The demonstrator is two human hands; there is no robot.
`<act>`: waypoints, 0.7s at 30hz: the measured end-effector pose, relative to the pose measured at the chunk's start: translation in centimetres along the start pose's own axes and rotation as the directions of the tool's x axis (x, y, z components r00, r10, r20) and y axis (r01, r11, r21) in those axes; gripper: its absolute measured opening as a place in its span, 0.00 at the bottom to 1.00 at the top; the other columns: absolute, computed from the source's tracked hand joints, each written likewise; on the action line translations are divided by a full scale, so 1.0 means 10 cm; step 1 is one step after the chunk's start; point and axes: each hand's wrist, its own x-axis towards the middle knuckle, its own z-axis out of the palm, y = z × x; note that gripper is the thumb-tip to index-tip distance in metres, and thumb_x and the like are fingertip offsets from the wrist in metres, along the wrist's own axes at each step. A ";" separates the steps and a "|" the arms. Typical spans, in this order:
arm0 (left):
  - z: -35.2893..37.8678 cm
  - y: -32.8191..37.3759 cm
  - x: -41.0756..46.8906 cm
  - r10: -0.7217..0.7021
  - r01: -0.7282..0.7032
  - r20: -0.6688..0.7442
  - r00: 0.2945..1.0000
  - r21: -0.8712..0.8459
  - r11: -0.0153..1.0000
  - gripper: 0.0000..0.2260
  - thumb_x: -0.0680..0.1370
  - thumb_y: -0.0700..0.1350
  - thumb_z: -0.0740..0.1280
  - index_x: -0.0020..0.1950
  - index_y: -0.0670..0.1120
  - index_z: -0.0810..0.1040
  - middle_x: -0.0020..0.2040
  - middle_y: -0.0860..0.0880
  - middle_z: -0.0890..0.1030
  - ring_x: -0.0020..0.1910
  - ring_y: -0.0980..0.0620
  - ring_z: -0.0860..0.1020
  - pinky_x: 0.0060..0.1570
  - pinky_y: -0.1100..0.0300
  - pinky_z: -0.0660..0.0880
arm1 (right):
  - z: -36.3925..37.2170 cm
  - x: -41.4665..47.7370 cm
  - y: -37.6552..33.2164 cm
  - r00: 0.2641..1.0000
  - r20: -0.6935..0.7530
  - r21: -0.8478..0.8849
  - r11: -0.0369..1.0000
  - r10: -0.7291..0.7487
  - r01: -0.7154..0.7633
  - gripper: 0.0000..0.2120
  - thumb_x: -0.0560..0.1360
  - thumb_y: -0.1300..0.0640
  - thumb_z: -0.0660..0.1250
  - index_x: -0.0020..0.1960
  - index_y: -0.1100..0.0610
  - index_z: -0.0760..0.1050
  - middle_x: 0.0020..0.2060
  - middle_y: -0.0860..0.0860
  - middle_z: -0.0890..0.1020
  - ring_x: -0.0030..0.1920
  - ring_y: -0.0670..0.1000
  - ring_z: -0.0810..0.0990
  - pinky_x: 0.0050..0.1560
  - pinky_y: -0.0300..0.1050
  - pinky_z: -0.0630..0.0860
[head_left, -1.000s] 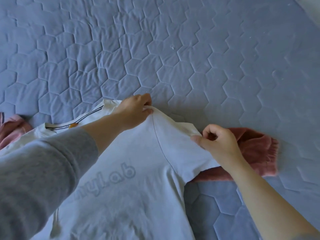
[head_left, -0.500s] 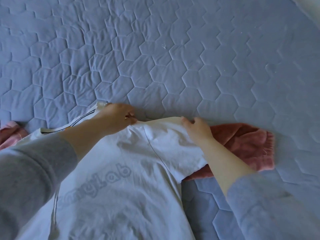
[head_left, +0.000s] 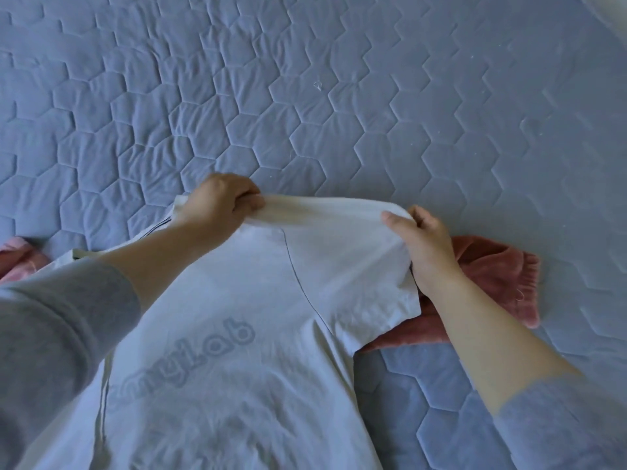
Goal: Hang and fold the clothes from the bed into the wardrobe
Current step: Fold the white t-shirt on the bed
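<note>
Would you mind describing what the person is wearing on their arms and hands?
Both arms are in soft grey marl fabric; the left sleeve and the right sleeve each end partway up the forearm. The left hand and right hand are bare: no gloves, rings or watch show.

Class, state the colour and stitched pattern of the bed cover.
The bed cover is blue-grey, quilted in hexagons, clearest in the head view.
</note>
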 end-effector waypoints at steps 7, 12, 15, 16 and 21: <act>0.17 0.12 0.27 -0.143 0.155 -0.082 0.986 0.168 0.974 0.11 0.81 0.48 0.62 0.50 0.41 0.80 0.50 0.42 0.79 0.55 0.40 0.71 0.52 0.51 0.67 | 0.03 0.09 0.03 0.987 -0.099 -0.095 0.988 -0.128 0.119 0.13 0.70 0.56 0.75 0.39 0.54 0.70 0.32 0.48 0.70 0.32 0.47 0.67 0.34 0.40 0.67; 0.33 0.23 0.21 -0.114 0.098 0.083 0.990 0.177 0.979 0.12 0.81 0.47 0.61 0.59 0.44 0.77 0.57 0.42 0.77 0.59 0.39 0.71 0.58 0.48 0.69 | -0.04 0.17 0.26 0.978 0.036 -0.249 0.950 0.206 -0.190 0.22 0.72 0.40 0.71 0.58 0.55 0.76 0.54 0.49 0.81 0.50 0.47 0.80 0.53 0.39 0.78; 0.45 0.29 0.13 -0.005 -0.033 0.191 0.982 0.195 0.980 0.12 0.80 0.46 0.63 0.62 0.45 0.76 0.59 0.44 0.77 0.60 0.41 0.72 0.60 0.48 0.69 | -0.12 0.19 0.32 0.941 0.034 -0.310 0.898 0.338 -0.312 0.30 0.76 0.36 0.63 0.66 0.58 0.74 0.61 0.52 0.78 0.56 0.49 0.76 0.63 0.43 0.72; 0.50 0.30 0.08 0.000 -0.043 0.208 0.978 0.201 0.979 0.14 0.80 0.47 0.63 0.64 0.46 0.75 0.60 0.44 0.76 0.61 0.41 0.72 0.61 0.49 0.69 | -0.11 0.20 0.31 0.933 0.048 -0.252 0.908 0.357 -0.334 0.27 0.77 0.39 0.64 0.66 0.59 0.75 0.61 0.53 0.79 0.59 0.52 0.77 0.67 0.49 0.71; 0.79 0.31 -0.13 -0.131 0.032 0.311 0.941 0.303 0.953 0.24 0.80 0.59 0.59 0.73 0.50 0.65 0.73 0.48 0.67 0.72 0.44 0.63 0.71 0.49 0.57 | -0.03 0.26 0.11 0.909 0.252 0.168 0.910 0.332 -0.379 0.07 0.78 0.54 0.66 0.50 0.56 0.79 0.43 0.51 0.84 0.44 0.50 0.83 0.45 0.42 0.78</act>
